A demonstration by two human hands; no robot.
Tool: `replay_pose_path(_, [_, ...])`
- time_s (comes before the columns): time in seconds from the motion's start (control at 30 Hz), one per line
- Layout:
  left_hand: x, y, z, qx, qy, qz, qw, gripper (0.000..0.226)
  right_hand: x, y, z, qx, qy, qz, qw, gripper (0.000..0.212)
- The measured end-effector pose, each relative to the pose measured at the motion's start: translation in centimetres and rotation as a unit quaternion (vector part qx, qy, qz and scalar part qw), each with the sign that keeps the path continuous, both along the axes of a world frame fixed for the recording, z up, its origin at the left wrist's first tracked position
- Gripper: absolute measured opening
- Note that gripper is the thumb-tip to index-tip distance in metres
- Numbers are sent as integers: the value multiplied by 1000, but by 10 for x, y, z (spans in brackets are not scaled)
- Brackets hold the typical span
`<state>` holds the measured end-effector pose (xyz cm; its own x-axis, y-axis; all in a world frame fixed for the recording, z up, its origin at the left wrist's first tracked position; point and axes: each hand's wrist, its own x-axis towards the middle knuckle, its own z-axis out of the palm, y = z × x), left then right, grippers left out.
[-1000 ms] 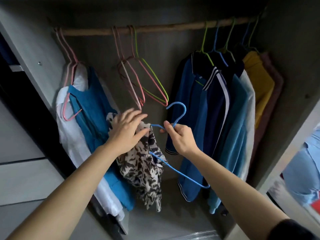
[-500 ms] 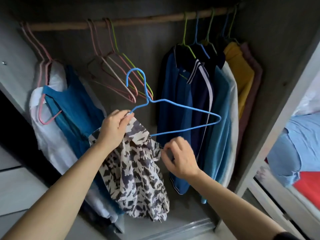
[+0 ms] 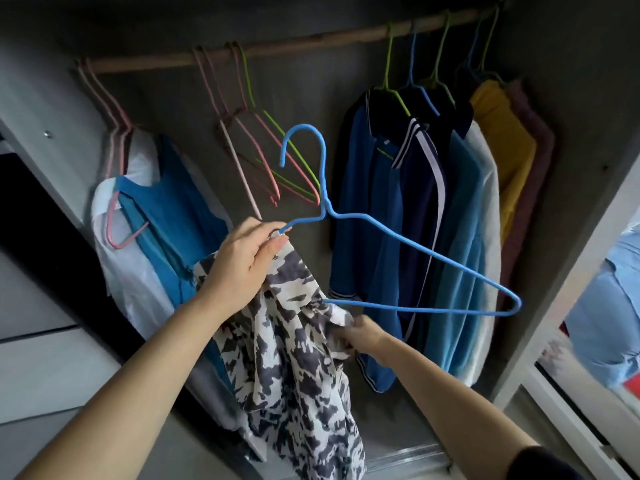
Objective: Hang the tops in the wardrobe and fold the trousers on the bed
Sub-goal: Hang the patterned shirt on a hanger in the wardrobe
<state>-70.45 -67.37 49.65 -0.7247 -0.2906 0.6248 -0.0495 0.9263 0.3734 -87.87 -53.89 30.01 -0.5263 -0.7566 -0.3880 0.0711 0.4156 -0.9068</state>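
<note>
Left hand (image 3: 247, 258) first: grips the left shoulder of the blue hanger (image 3: 415, 249) together with a bunch of the patterned top (image 3: 294, 368), thumb and fingers curled round wire and cloth. Right hand (image 3: 363, 332) next: sits lower than half a second back, now under the hanger's bottom bar and half buried in the fabric, fingers curled on a fold of it; exact pinch hidden by cloth. Since a second ago: no longer holds the hanger by the neck with the right hand, pointing downward; now keeps it upright, hook on top and turned toward the rail (image 3: 311, 43), though well short of it. Reads as mid-threading: left arm of the hanger seemingly inside the cloth, right arm bare and jutting out in front of the hung tops (image 3: 433, 209). Means this top not yet hung; probably needs the loose side drawn over the bare arm before hooking on, perhaps in the gap by the empty hangers (image 3: 263, 150). Arm pose: both forearms stretched up and forward into the wardrobe (image 3: 581, 116), left raised higher, right angled in from lower right. Blue cloth (image 3: 616, 306) at far right, outside the wardrobe; cannot tell whether trousers.
</note>
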Motion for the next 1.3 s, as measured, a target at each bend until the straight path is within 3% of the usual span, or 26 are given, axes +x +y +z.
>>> replay_pose_path(0.03, [5,-8,-2,-7,-19,22,1000,35,-7,1,1,-15,3,-45,999,16])
replay_pose_path(0.13, [24,-35,-16,-20,-90,75,993,38,-36,9,17,-72,-9,-168,983,28])
replay_pose_path(0.27, [40,-56,-32,9,-99,115,988,45,-60,22,45,-105,14,-108,988,15])
replay_pose_path(0.4, [46,-65,-36,20,-79,121,989,51,-76,34,65,-92,-5,-74,993,22])
replay_pose_path(0.47, [47,-67,-37,6,-80,121,989,48,-83,40,73,-87,-39,-24,995,11])
replay_pose_path(0.57, [48,-71,-39,-36,-85,124,988,44,-92,51,88,-103,-117,43,987,23])
replay_pose_path(0.63, [48,-75,-41,-46,-91,129,986,43,-98,57,97,-110,-166,49,979,30])
replay_pose_path(0.73, [43,-76,-45,-21,-87,125,988,39,-95,56,103,-123,-204,-29,971,16])
replay_pose_path(0.9, [20,-55,-45,13,-65,85,994,30,-77,39,100,-151,-41,-157,975,27])
replay_pose_path(1.0, [14,-46,-37,-22,-66,83,994,32,-76,46,96,-135,134,-142,972,18])
replay_pose_path(1.07, [13,-40,-33,-59,-64,75,993,42,-78,52,93,-91,278,-112,950,7])
replay_pose_path(1.13, [10,-32,-31,-118,-64,73,988,48,-75,54,92,-57,367,-94,924,12])
replay_pose_path(1.3, [3,-22,-30,-241,-46,87,966,40,-67,54,101,-34,410,-117,904,25])
